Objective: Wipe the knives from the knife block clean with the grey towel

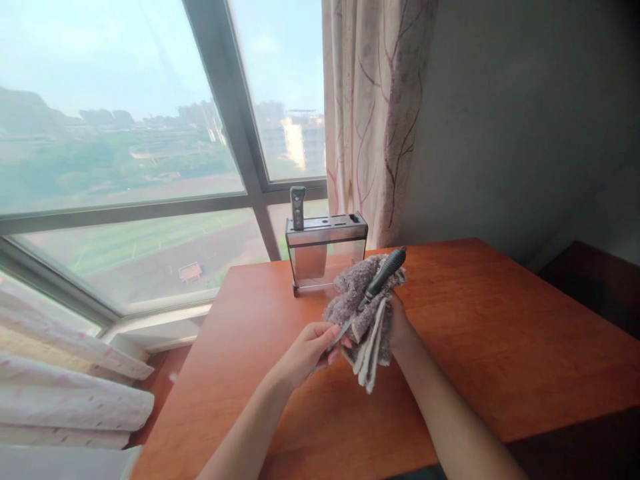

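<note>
My left hand (316, 350) pinches the lower, metal end of a sharpening steel (384, 275), between thumb and fingers. Its black ribbed handle points up and to the right. A grey-brown fluffy cloth (353, 285) with pale folded edges is bunched around and under the steel. My right hand (397, 320) grips this cloth from the right side, its fingers mostly hidden behind the folds. Both hands are above the table. Just beyond them stands a clear-sided knife block (327, 235), with one dark-handled knife (297, 208) upright in its left slot.
The reddish-brown wooden table (490, 320) runs under my arms and to the right. A large window (120, 147) lies behind it on the left, with a patterned curtain (375, 100) beside it. Another curtain (70, 400) hangs at lower left. A grey wall (510, 120) closes the right.
</note>
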Available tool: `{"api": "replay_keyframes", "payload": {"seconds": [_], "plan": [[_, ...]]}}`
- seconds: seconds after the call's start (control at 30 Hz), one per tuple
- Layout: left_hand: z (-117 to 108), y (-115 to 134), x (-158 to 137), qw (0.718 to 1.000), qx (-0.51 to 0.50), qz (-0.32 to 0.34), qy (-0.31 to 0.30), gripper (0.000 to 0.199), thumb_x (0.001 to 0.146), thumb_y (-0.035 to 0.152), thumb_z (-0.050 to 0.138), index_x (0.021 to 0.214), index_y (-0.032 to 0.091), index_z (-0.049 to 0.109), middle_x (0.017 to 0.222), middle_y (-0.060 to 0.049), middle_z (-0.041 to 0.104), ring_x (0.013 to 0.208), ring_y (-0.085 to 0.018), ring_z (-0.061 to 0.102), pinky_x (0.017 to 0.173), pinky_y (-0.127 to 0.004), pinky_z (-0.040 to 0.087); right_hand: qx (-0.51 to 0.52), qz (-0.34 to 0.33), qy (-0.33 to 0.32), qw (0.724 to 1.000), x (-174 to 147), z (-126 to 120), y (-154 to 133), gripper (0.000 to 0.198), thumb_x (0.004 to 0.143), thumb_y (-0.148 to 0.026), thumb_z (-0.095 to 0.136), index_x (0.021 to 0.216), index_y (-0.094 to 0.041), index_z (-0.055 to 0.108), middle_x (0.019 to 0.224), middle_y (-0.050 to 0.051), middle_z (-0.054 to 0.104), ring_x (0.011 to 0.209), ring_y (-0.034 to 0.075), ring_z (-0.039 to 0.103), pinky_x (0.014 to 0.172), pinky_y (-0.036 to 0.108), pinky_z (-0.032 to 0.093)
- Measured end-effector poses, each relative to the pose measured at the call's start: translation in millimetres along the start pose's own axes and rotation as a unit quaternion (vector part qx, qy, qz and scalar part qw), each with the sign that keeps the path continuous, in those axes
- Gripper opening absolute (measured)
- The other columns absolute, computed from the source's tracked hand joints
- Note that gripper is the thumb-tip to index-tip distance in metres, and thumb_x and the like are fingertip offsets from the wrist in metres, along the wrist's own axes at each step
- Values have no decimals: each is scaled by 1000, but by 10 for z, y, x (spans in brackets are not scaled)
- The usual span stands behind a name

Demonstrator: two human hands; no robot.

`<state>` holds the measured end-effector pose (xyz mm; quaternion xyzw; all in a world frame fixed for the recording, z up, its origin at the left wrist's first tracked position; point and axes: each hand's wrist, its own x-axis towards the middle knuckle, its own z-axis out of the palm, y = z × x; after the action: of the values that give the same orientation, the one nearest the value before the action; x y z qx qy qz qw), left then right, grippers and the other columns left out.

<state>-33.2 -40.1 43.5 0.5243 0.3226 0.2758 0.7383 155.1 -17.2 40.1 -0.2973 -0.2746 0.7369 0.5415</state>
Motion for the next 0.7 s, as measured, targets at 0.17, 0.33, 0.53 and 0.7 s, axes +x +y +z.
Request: {"api": "replay_keyframes", "payload": {"seconds": [0.17, 0.33, 0.53, 0.7], "plan": [[15, 12, 27, 997, -46, 24, 60, 49, 83, 61, 52, 67, 15, 50, 51, 5, 41, 39, -3, 21, 38, -21, 10, -53, -200, 93, 974, 114, 25, 42, 30, 58, -32, 79, 84, -22, 67, 76, -2, 73, 69, 19, 67, 63, 28, 53], [26, 43, 13, 996, -64, -1, 54, 46, 82, 60, 54, 74, 15, 52, 49, 7, 40, 36, -3, 18, 37, -20, 9, -248, -309, 159, 904, 128, 57, 72, 29, 60, -26, 79, 86, -22, 68, 84, 2, 74, 76, 21, 67, 67, 29, 53], [-26, 69, -47, 988, -143, -58, -14, 39, 89, 52, 49, 80, 15, 53, 45, 9, 35, 35, -3, 12, 36, -17, 9, -400, -390, 223, 799, 109, -117, 87, 40, 55, -32, 80, 90, -18, 66, 83, 6, 73, 73, 25, 67, 66, 37, 54], [-48, 68, -48, 979, -186, -80, -34, 36, 92, 48, 47, 78, 15, 53, 45, 9, 32, 35, -3, 12, 35, -17, 7, -504, -456, 229, 697, 85, -190, 49, 47, 56, -34, 80, 98, -22, 63, 86, 5, 70, 76, 26, 67, 69, 37, 54]]}}
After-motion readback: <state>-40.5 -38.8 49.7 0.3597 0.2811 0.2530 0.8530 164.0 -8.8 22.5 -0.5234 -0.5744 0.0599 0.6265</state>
